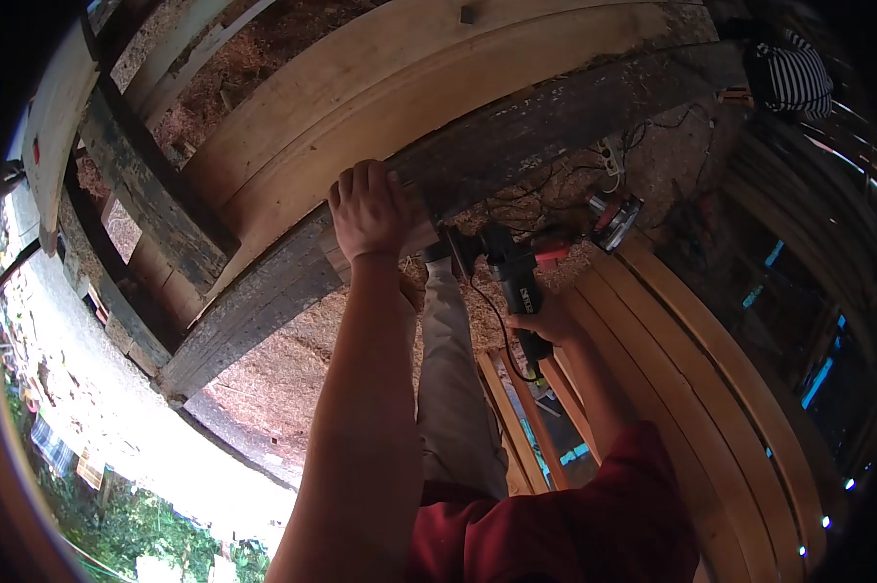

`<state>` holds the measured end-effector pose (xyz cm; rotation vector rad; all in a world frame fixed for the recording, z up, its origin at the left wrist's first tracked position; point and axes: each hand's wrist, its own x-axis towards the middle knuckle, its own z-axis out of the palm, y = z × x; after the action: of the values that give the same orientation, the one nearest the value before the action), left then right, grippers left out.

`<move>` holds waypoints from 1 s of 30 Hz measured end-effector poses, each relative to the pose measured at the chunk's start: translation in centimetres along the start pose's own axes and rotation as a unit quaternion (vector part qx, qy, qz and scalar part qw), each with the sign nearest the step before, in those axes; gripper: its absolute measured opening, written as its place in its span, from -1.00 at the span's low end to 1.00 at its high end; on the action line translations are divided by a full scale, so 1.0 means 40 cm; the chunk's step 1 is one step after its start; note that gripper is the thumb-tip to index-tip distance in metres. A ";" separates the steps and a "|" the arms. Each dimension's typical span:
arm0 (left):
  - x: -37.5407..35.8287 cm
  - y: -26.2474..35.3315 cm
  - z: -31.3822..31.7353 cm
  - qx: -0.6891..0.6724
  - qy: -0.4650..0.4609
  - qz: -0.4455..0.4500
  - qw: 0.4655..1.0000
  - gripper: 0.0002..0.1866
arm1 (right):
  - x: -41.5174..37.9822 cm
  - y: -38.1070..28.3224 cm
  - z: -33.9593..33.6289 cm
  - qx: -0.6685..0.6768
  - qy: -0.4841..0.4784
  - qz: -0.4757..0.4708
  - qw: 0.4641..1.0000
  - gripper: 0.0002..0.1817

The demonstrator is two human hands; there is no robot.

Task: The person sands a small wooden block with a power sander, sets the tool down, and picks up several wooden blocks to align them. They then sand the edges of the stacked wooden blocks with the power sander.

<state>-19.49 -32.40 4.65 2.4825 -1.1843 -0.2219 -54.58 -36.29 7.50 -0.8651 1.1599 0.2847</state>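
Observation:
My left hand (369, 209) is closed over a short piece of wood (421, 225) at the near edge of a dark, weathered beam (555, 119), fingers wrapped over its top. My right hand (547, 321) grips the body of a black angle grinder (518, 277). The grinder's head points to the upper left, close to the right side of the wood piece, and its disc is mostly hidden. A dark cord loops down from beside the tool. Below the wood piece, my leg (448, 360) in light trousers stretches forward.
Wide pale planks (361, 78) lie beyond the beam. Long boards (691, 389) run along the right. A red and silver power tool (616, 222) rests on the sawdust-covered ground near a white power strip (610, 160) and tangled cords. A striped cloth (793, 80) is at the upper right.

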 end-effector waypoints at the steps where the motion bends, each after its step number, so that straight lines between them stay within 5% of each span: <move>1: 0.000 0.001 0.001 0.001 0.001 0.001 1.000 -0.79 | -0.004 -0.003 -0.003 -0.007 0.005 -0.001 1.000 -0.39; 15: 0.000 0.002 0.000 0.006 -0.007 0.001 1.000 -0.82 | 0.022 -0.053 0.001 -0.056 0.016 0.008 0.998 -0.25; 30: 0.001 0.001 0.000 0.008 -0.015 0.000 1.000 -0.80 | 0.019 -0.073 -0.007 -0.055 0.000 0.018 0.998 -0.37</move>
<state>-19.46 -32.45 4.66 2.5018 -1.2037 -0.2516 -52.69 -38.59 8.09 -0.9416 1.1701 0.3808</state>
